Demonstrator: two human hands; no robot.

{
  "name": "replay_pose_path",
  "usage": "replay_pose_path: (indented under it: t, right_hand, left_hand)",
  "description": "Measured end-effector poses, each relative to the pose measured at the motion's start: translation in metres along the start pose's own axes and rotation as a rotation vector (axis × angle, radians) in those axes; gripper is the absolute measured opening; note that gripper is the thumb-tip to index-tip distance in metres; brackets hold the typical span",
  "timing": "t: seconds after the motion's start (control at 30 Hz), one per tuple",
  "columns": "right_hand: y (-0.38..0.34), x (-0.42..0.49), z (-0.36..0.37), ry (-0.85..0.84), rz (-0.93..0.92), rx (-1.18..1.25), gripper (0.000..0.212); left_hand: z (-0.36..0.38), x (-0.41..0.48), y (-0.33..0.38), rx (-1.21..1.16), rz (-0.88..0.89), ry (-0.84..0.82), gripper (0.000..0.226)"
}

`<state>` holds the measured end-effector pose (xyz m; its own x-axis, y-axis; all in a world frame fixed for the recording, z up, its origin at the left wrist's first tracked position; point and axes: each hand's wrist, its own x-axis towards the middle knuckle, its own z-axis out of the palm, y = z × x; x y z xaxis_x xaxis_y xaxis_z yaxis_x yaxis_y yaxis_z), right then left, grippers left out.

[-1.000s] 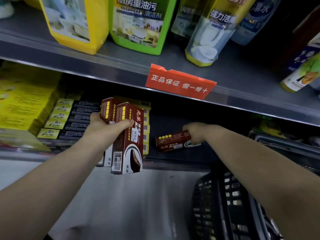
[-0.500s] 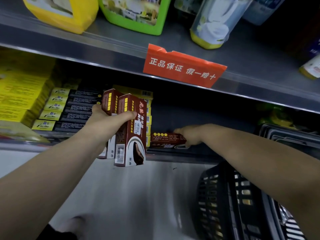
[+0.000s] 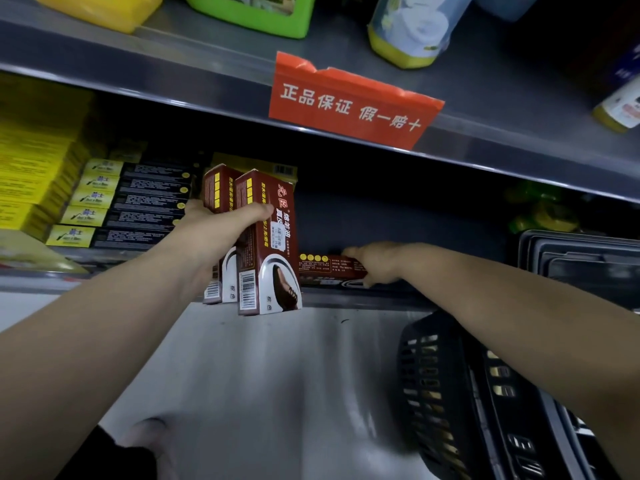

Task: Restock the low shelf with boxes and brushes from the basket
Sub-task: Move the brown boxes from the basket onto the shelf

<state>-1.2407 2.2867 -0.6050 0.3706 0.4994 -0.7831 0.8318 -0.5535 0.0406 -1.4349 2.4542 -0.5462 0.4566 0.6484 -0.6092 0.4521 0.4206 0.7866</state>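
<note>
My left hand (image 3: 221, 233) grips two brown shoe-polish boxes (image 3: 266, 244) upright, side by side, just in front of the low shelf (image 3: 398, 304). On that shelf's floor lies a third brown box (image 3: 325, 266) flat near the front edge. My right hand (image 3: 377, 263) rests on its right end, fingers curled over it. The black plastic basket (image 3: 436, 386) stands on the floor at the lower right under my right forearm; its contents are hidden.
Stacked black-and-yellow boxes (image 3: 117, 206) and yellow boxes (image 3: 31, 174) fill the shelf's left part. Dark trays (image 3: 581, 258) sit at its right. An orange sign (image 3: 349, 102) hangs on the upper shelf edge, with cleaner bottles (image 3: 412, 26) above. Grey floor lies below.
My right hand has lowered the third brown box from a tilted hold down flat onto the shelf. My left hand keeps the two boxes in about the same place.
</note>
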Motion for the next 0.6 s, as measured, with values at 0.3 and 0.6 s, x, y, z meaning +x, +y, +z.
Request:
replay_pose_path:
  t: [0.3, 0.6]
  right_hand:
    - [-0.043, -0.050, -0.050, 0.173, -0.165, 0.789, 0.038]
    - [-0.067, -0.074, -0.053, 0.049, -0.233, 1.479, 0.020]
  left_hand:
    - [0.001, -0.003, 0.001, -0.044, -0.064, -0.074, 0.081]
    - [0.010, -0.007, 0.000, -0.151, -0.137, -0.197, 0.031]
